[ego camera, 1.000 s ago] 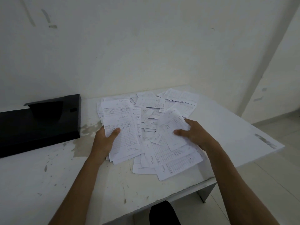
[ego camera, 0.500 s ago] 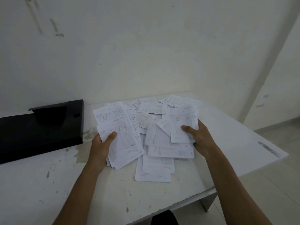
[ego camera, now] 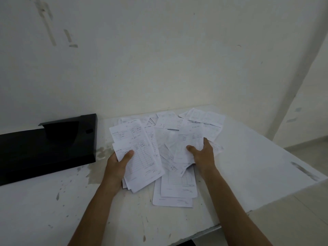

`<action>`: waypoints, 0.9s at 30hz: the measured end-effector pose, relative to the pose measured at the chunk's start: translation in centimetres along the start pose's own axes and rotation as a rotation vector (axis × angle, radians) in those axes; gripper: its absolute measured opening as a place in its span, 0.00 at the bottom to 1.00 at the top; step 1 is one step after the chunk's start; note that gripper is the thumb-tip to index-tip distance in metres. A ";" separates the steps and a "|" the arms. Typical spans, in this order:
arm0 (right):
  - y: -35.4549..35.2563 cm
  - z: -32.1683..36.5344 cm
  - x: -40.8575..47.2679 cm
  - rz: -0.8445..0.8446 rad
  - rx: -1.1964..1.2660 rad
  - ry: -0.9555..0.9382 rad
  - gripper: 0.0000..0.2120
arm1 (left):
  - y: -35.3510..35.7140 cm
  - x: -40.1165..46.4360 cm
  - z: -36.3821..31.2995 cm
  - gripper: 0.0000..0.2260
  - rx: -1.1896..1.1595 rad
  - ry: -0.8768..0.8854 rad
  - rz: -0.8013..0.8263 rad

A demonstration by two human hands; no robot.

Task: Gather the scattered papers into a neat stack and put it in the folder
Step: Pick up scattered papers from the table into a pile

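Observation:
Many white printed papers (ego camera: pixel 186 125) lie scattered across the middle and back of the white table (ego camera: pixel 53 210). My left hand (ego camera: pixel 117 164) grips a loose stack of sheets (ego camera: pixel 140 157) by its left edge, thumb on top. My right hand (ego camera: pixel 202 155) holds a few blurred sheets (ego camera: pixel 186 144) over the pile, thumb on top and fingers under them. Two or three sheets (ego camera: pixel 174 192) lie flat near the front of the pile. A black folder (ego camera: pixel 48 148) lies open at the table's left side, apart from both hands.
A pale wall (ego camera: pixel 159 59) stands right behind the table. The table's right edge (ego camera: pixel 301 185) drops to a tiled floor (ego camera: pixel 292 219). Dark stains mark the tabletop near the front and beside the folder.
My right hand has lifted a few sheets from the pile and carried them left toward the middle. The left hand's stack stays about where it was. The view has tilted slightly.

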State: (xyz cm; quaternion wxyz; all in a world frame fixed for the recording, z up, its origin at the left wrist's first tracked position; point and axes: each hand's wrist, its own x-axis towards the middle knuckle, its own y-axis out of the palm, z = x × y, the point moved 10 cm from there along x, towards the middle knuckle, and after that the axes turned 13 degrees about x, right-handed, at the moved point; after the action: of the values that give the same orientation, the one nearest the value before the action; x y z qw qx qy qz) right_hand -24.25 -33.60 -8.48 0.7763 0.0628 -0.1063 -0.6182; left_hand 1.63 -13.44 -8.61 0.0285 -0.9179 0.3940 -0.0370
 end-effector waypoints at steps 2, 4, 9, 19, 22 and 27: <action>0.6 0.0 0.4 0.082 -0.110 0.035 0.20 | -1.0 0.3 -0.1 0.16 0.072 0.013 -0.043; 1.1 -0.1 0.8 0.146 -0.242 0.062 0.20 | -2.5 0.6 -0.1 0.15 0.123 0.020 -0.097; 2.9 -0.5 1.4 0.308 -0.407 0.100 0.26 | -4.5 0.8 -0.2 0.14 0.135 0.025 -0.158; 2.9 -0.6 0.2 0.265 0.223 0.169 0.18 | -3.0 0.3 -0.3 0.10 -0.028 -0.028 -0.071; 3.4 -1.1 -0.1 0.268 0.271 0.193 0.17 | -2.2 0.0 -0.5 0.12 -0.055 -0.033 -0.028; 5.1 -1.2 -1.0 0.316 0.266 0.170 0.18 | 0.1 -0.7 -0.8 0.18 -0.126 -0.050 0.102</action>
State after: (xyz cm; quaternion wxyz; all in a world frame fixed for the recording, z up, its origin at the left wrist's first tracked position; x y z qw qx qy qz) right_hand -19.40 -31.48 -8.55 0.8545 0.1991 -0.1299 -0.4619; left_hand 1.03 -13.05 -7.81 -0.0177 -0.8973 0.4410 0.0125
